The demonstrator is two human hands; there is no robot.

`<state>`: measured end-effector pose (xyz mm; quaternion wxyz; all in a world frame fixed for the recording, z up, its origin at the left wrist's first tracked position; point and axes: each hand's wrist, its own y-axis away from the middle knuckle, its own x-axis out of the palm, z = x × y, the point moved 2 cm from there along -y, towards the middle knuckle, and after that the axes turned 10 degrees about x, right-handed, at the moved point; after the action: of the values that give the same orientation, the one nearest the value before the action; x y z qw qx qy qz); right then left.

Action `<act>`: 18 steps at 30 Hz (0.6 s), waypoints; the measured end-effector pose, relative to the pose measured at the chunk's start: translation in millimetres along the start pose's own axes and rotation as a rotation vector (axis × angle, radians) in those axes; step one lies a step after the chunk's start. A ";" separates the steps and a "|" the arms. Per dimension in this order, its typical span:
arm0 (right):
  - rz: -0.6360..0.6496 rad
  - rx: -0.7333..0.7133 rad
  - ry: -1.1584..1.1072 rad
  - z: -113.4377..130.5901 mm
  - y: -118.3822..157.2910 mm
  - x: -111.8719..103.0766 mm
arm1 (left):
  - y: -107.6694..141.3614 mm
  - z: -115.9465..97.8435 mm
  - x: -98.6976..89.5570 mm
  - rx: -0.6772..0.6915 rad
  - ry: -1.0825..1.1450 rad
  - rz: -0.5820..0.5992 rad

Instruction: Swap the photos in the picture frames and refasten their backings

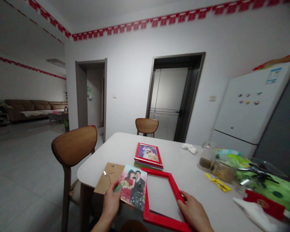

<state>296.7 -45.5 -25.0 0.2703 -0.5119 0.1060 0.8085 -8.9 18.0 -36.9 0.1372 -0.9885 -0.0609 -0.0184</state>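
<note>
My left hand (111,199) is closed on the left edge of a photo (132,187) of a couple in a red dress and a dark suit; a bit of green shows by the thumb. Behind that hand, a brown backing board (108,177) with metal clips lies at the table's near left edge. An empty red frame (172,187) is gripped on its right side by my right hand (193,209). The frame's left side touches or lies close to the photo. Farther back, another red frame with a picture (148,154) sits on top of a stack.
On the white table (176,153), glass jars (205,161), a yellow packet (218,183), green bags (268,190), a red packet (264,203) and white tissues (188,148) lie to the right. Wooden chairs (74,145) stand at the left and far sides.
</note>
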 end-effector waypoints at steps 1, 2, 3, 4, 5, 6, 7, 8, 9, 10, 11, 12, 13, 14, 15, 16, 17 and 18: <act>-0.006 -0.007 0.020 0.0 0.7 1.4 | 0.0 1.9 0.0 -0.004 0.023 0.001; -0.009 -0.010 0.037 -0.1 1.1 2.9 | -0.2 4.3 0.4 -0.029 0.063 -0.005; -0.009 -0.012 0.049 -0.1 1.4 4.4 | -0.7 7.0 1.0 -0.067 0.109 -0.015; -0.009 -0.016 0.057 0.0 1.6 5.6 | -1.2 9.5 1.7 -0.110 0.156 -0.027; -0.012 -0.027 0.063 0.7 2.0 6.4 | -1.7 11.5 2.6 -0.149 0.194 -0.036; -0.021 -0.042 0.071 2.2 2.6 6.7 | -2.0 12.6 3.6 -0.177 0.217 -0.039; -0.040 -0.058 0.079 4.7 3.6 6.5 | -2.0 12.6 4.6 -0.193 0.232 -0.033; -0.070 -0.073 0.085 8.4 5.3 5.7 | -1.6 11.6 5.7 -0.203 0.248 -0.023; -0.107 -0.090 0.082 13.5 7.6 4.5 | -0.7 9.8 6.8 -0.218 0.276 -0.014; -0.140 -0.113 0.061 20.4 10.6 3.2 | 0.5 7.1 8.0 -0.235 0.311 -0.007; -0.157 -0.143 0.016 28.8 14.2 2.0 | 2.1 3.7 9.3 -0.251 0.349 -0.004; -0.149 -0.179 -0.054 38.7 18.1 1.1 | 3.7 -0.5 10.6 -0.260 0.384 -0.004; -0.111 -0.214 -0.142 49.7 22.2 0.5 | 5.2 -5.4 12.1 -0.259 0.412 -0.006; -0.047 -0.240 -0.239 61.1 26.1 0.3 | 6.5 -11.0 14.0 -0.244 0.426 -0.007; 0.030 -0.246 -0.334 72.5 29.6 0.1 | 7.7 -17.1 16.5 -0.217 0.427 -0.004; 0.106 -0.237 -0.421 83.2 32.7 -0.4 | 8.9 -23.7 19.8 -0.180 0.417 0.009; 0.177 -0.222 -0.500 93.0 35.3 -1.5 | 10.3 -30.7 24.0 -0.132 0.399 0.028; 0.241 -0.205 -0.574 101.5 37.6 -3.3 | 12.1 -37.9 29.1 -0.076 0.376 0.052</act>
<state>199.1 -32.3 20.0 0.1385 -0.2713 0.0032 0.9525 20.7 -0.6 -2.2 0.1092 -0.9734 -0.0077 -0.2013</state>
